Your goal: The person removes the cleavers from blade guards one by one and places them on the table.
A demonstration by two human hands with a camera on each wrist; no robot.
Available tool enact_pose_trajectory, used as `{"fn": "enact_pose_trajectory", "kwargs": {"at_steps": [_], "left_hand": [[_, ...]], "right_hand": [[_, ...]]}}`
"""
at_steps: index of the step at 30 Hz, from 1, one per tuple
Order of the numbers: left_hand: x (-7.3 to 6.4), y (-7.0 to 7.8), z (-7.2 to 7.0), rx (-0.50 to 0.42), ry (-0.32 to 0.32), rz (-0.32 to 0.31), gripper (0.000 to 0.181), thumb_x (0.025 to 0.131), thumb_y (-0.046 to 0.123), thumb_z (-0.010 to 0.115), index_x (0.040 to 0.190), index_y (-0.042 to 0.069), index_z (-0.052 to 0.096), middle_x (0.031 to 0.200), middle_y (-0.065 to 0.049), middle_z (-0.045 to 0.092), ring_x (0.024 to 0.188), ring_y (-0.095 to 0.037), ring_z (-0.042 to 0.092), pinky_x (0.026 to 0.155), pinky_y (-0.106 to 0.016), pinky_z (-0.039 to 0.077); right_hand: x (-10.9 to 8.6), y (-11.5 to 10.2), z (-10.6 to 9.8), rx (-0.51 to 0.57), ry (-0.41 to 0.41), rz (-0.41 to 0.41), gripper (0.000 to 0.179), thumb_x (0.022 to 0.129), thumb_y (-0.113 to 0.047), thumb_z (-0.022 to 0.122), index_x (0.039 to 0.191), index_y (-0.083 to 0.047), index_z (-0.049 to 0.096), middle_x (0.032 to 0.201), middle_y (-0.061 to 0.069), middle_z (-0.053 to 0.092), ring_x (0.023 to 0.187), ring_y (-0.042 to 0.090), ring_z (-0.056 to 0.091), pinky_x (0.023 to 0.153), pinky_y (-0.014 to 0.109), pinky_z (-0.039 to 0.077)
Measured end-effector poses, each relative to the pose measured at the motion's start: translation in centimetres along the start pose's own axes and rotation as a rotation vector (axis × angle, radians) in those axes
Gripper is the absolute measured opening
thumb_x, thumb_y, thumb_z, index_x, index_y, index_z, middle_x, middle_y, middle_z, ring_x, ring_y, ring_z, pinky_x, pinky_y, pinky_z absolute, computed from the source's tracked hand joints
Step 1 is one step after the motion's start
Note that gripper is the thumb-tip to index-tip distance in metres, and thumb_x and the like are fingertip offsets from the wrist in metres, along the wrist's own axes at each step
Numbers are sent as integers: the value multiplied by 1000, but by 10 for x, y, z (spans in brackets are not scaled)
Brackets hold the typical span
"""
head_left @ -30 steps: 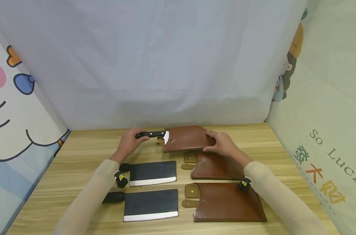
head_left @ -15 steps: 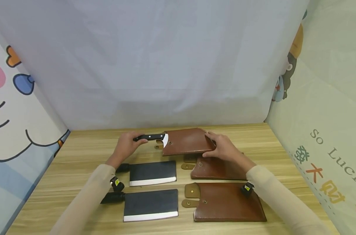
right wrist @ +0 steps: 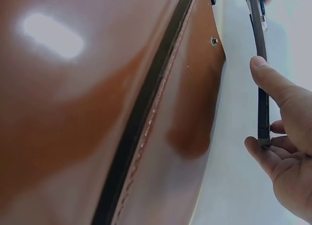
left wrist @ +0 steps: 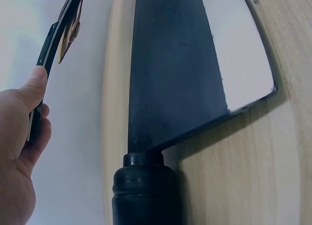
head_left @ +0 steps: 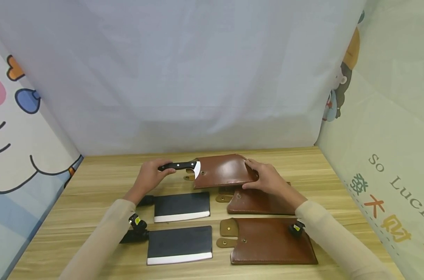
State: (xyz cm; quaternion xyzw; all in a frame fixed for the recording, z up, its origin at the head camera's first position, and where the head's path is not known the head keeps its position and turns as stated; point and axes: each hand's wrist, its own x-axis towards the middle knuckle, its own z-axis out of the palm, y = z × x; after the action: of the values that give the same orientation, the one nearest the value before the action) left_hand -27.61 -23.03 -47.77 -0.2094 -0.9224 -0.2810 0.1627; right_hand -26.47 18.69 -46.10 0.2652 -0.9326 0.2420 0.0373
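My left hand [head_left: 151, 175] grips the black riveted handle [head_left: 178, 165] of a knife whose blade sits inside a brown leather sheath [head_left: 224, 171]. Only the silver heel of the blade [head_left: 197, 170] shows at the sheath's mouth. At the other end, my right hand [head_left: 268, 178] pinches the sheath's right end between thumb and fingers. In the right wrist view the sheath [right wrist: 261, 108] appears edge-on, thumb on one face. Knife and sheath are held up over the back of the table, overlapping a second brown sheath [head_left: 261, 201] in the head view.
Two dark cleavers with bright edges lie at the left, one cleaver [head_left: 182, 206] behind the other cleaver [head_left: 180, 244], handles pointing left. A third brown sheath [head_left: 273, 241] lies at the front right, its tan snap straps [head_left: 227, 242] spread leftward. A pale curtain [head_left: 205, 77] hangs behind the table.
Both hands have moved slightly toward me and lower with the sheathed knife, which now covers more of the second sheath. The grips look the same.
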Motion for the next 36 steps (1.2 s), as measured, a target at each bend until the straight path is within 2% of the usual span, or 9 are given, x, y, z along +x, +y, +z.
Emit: {"fn": "enact_pose_trajectory", "kwargs": {"at_steps": [11, 26, 36], "left_hand": [[-4, 2, 0, -51, -9, -9, 42, 90, 22, 80, 125, 0, 72, 121, -22, 71, 100, -37, 72, 83, -53, 56], [-5, 5, -1, -36, -2, -18, 41, 90, 24, 79, 123, 0, 73, 120, -21, 72, 97, -36, 74, 83, -54, 57], [-7, 5, -2, -19, 0, -20, 41, 90, 24, 79, 123, 0, 73, 119, -21, 73, 102, -37, 72, 86, -54, 56]], "right_hand": [[-6, 0, -2, 5, -7, -13, 91, 79, -36, 90, 149, 4, 48, 149, 30, 48, 134, 46, 51, 108, 55, 44], [-12, 7, -2, 48, 10, -7, 90, 80, -32, 90, 150, 3, 46, 151, 30, 45, 137, 45, 48, 110, 54, 43], [-17, 11, -8, 55, 10, -5, 90, 80, -31, 89, 151, 4, 45, 152, 30, 44, 138, 45, 47, 112, 54, 41]]}}
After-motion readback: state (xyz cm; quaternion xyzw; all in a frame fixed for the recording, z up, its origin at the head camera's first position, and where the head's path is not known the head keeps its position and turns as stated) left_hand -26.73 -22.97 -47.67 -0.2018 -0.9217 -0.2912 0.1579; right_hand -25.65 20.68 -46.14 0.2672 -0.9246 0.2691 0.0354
